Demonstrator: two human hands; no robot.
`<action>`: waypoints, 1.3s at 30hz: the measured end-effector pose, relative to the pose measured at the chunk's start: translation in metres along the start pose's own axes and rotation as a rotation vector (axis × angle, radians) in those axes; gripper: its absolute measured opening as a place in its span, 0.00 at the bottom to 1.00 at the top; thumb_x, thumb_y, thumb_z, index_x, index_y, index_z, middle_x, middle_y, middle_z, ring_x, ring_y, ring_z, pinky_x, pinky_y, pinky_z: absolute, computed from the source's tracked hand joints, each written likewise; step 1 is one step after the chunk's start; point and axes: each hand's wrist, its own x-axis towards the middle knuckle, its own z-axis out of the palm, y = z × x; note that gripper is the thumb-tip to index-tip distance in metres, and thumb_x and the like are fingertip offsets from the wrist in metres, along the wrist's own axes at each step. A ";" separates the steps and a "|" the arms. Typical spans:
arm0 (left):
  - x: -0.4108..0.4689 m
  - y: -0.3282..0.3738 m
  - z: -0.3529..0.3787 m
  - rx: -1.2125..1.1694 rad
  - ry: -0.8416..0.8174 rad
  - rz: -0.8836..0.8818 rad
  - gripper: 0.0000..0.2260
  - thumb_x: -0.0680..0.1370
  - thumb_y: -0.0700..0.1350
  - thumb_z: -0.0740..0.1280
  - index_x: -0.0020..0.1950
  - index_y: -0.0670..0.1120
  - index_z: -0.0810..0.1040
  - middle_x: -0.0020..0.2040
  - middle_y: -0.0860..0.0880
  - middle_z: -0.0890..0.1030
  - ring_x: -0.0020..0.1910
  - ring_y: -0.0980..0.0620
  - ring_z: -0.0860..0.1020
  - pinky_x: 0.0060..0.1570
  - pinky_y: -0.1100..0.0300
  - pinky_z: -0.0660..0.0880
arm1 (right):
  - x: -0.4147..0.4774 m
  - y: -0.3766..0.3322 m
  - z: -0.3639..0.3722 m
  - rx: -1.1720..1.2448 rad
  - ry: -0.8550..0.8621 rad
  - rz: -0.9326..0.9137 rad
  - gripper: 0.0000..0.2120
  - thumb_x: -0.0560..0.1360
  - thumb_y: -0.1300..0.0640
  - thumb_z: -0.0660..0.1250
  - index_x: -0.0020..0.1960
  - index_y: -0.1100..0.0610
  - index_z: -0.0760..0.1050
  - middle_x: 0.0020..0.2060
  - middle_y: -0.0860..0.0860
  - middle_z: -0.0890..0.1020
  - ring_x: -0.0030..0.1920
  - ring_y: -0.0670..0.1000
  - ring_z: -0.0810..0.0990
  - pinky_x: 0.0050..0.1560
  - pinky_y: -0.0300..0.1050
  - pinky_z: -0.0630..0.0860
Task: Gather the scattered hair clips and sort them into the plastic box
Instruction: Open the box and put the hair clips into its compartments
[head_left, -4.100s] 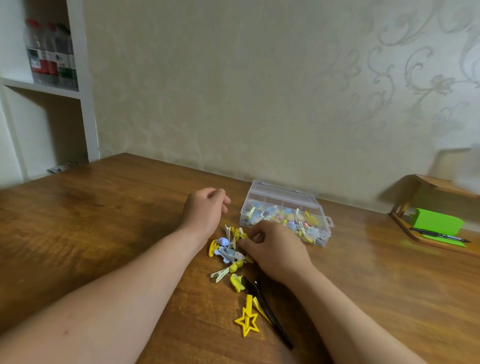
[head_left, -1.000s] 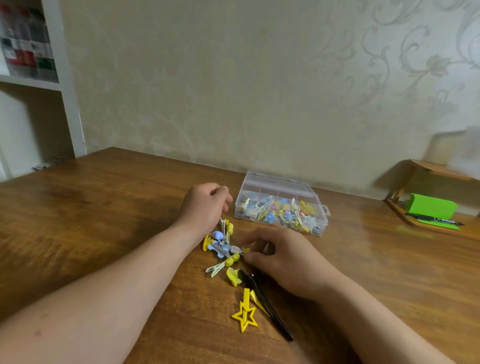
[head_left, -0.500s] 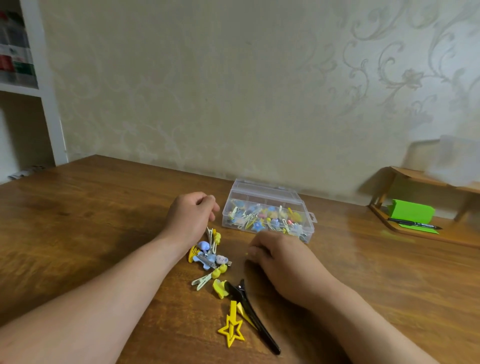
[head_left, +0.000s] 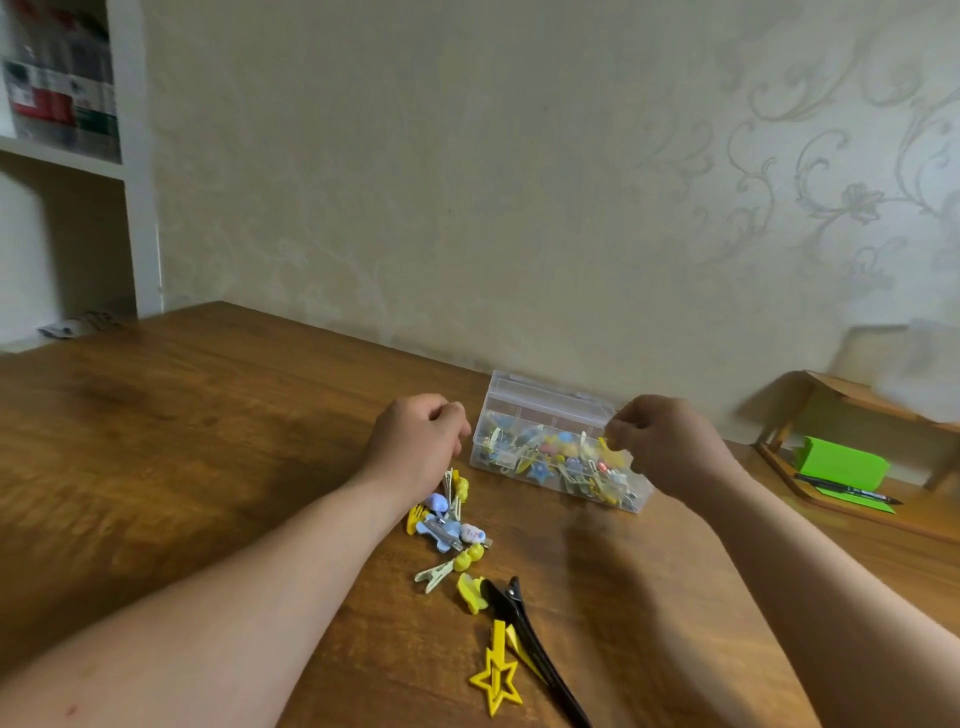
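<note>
R hand (head_left: 670, 441) over box (head_left: 545, 408), grip unclear | L hand (head_left: 415, 436) fisted nr clips (head_left: 452, 525)

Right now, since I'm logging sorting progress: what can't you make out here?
Head view:
- Right hand: curled fingers hide whether it pinches a clip.
- Left hand: the fist hides anything inside.
- Box: clips inside too small and blurred to count.
- Black clip: tip cut off by the bottom edge.
</note>
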 end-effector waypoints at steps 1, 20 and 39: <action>0.000 0.000 0.000 -0.001 -0.001 0.000 0.16 0.86 0.47 0.63 0.42 0.47 0.84 0.38 0.47 0.84 0.37 0.51 0.78 0.38 0.56 0.72 | 0.005 -0.003 0.003 -0.057 -0.031 -0.006 0.05 0.81 0.53 0.70 0.48 0.51 0.84 0.40 0.48 0.87 0.40 0.52 0.84 0.37 0.45 0.78; -0.001 0.002 -0.001 0.042 0.000 0.000 0.16 0.86 0.48 0.62 0.44 0.46 0.85 0.39 0.47 0.84 0.39 0.50 0.79 0.39 0.57 0.74 | 0.015 0.004 0.028 -0.335 -0.035 0.087 0.11 0.74 0.55 0.66 0.43 0.60 0.85 0.26 0.49 0.77 0.28 0.52 0.70 0.31 0.43 0.70; -0.004 0.005 -0.001 0.062 -0.003 -0.003 0.16 0.86 0.48 0.62 0.45 0.46 0.85 0.39 0.48 0.83 0.38 0.51 0.78 0.40 0.55 0.73 | -0.105 -0.042 0.030 0.183 -0.252 -0.234 0.08 0.81 0.47 0.70 0.48 0.47 0.86 0.39 0.42 0.85 0.38 0.39 0.81 0.35 0.31 0.73</action>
